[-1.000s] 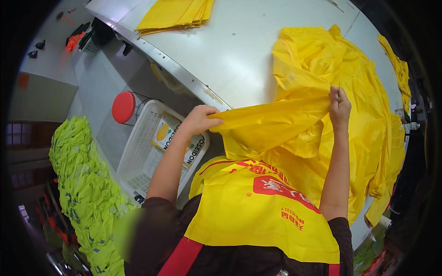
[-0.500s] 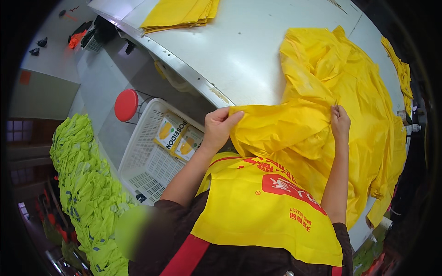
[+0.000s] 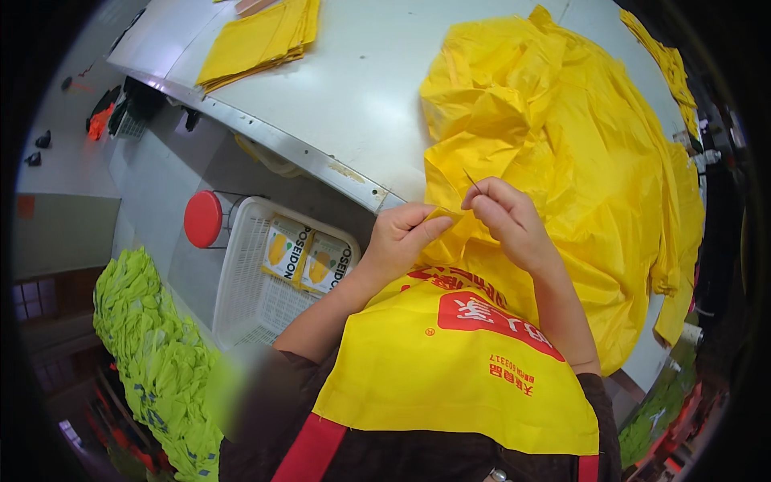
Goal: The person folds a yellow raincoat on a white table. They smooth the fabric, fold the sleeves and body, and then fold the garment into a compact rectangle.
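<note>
A large crumpled yellow garment (image 3: 594,177) of thin, slightly shiny cloth spreads over the right side of the table and hangs toward my lap. My left hand (image 3: 405,239), near the table's front edge, is closed, pinching an edge of this cloth between thumb and fingers. Close to its right, my right hand (image 3: 510,221) is closed around a slim, dark, pointed tool (image 3: 472,182) whose tip sticks out past the fingers. The rest of the tool is hidden in the hand, so its exact kind does not show.
Folded yellow cloth pieces (image 3: 261,40) lie stacked at the table's (image 3: 345,104) far left. Below its edge stand a white plastic basket (image 3: 233,281) holding yellow-and-white packages (image 3: 285,249) and a red-topped stool (image 3: 202,218). Lime-green garments (image 3: 152,353) are heaped at left.
My right hand has moved left, close to my left hand, with the pointed tool. The cloth stretched between the hands is now gathered. The view has shifted, moving the table contents leftward.
</note>
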Demonstrator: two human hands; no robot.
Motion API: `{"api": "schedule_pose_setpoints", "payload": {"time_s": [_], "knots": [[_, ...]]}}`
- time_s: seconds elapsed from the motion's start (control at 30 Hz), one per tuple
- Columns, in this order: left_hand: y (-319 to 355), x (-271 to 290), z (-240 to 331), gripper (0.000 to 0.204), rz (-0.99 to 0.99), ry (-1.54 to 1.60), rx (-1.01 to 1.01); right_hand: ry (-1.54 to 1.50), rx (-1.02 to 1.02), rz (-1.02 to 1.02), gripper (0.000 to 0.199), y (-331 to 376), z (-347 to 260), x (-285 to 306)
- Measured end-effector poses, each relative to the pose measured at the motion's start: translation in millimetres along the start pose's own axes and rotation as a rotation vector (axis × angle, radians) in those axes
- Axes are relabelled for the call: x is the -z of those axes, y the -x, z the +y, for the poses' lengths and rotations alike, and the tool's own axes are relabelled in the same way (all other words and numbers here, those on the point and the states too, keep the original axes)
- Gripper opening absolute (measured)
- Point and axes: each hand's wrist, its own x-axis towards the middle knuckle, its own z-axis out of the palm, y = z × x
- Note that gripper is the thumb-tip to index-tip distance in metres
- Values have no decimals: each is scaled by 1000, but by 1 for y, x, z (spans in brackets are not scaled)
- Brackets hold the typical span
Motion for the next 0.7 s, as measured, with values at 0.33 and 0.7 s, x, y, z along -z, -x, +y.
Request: {"api": "schedule_pose_setpoints", "payload": {"time_s": [0.33, 0.7], "knots": [[-8, -3, 4, 16, -291, 68, -53, 74, -83, -256, 30, 20, 8, 17], [-11, -3, 1, 15, -407, 39, -49, 101, -45, -335, 29, 30, 25, 22]]}}
